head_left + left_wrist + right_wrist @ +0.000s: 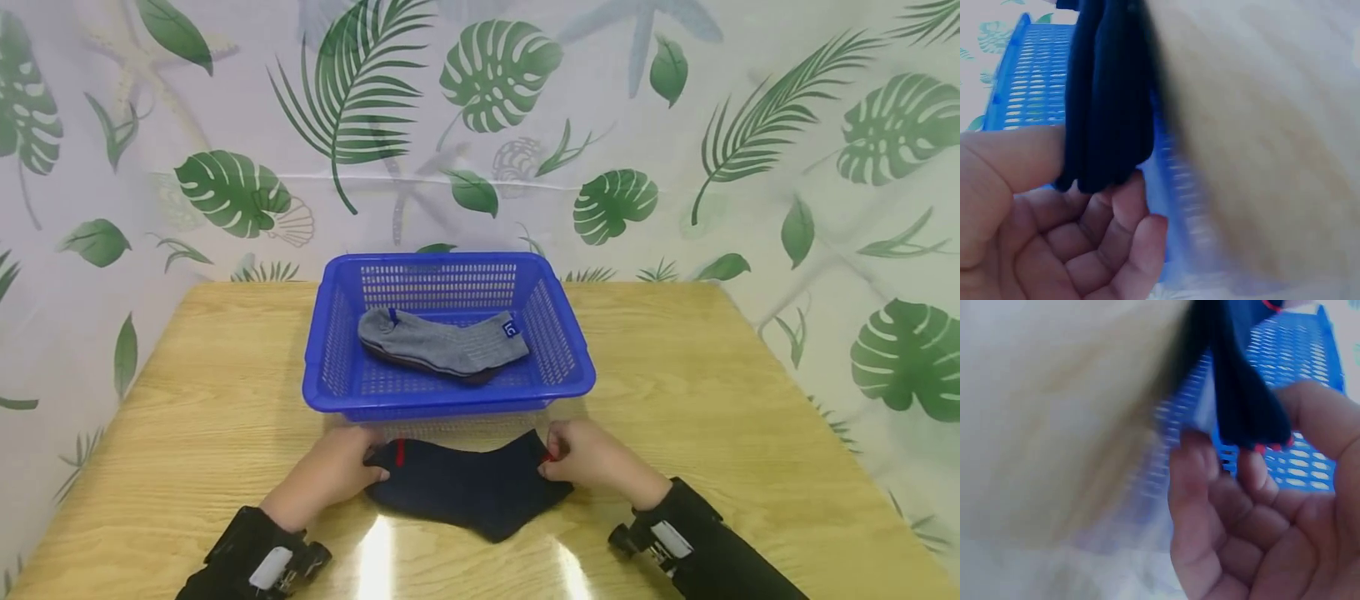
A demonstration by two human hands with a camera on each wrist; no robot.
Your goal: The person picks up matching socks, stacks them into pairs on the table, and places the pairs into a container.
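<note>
A dark navy sock (pixel 465 483), with a red stripe near its left end and a bit of red at its right end, is stretched sideways in front of the blue basket, its heel pointing toward me. My left hand (pixel 341 462) pinches the left end between thumb and fingers. At the other end, my right hand (pixel 581 454) pinches the corner by the red patch. Several dark layers of the sock (pixel 1110 94) hang over the left fingers in the left wrist view. The right wrist view has the gathered sock end (pixel 1244 400) between thumb and fingertips.
Just behind the sock stands a blue plastic basket (pixel 450 406) with perforated walls. Inside lie a grey sock (pixel 457 342) with a blue label and a darker brown one (pixel 420 363) beneath it. The wooden table (pixel 675 358) meets a leaf-patterned cloth (pixel 420 208) at the back.
</note>
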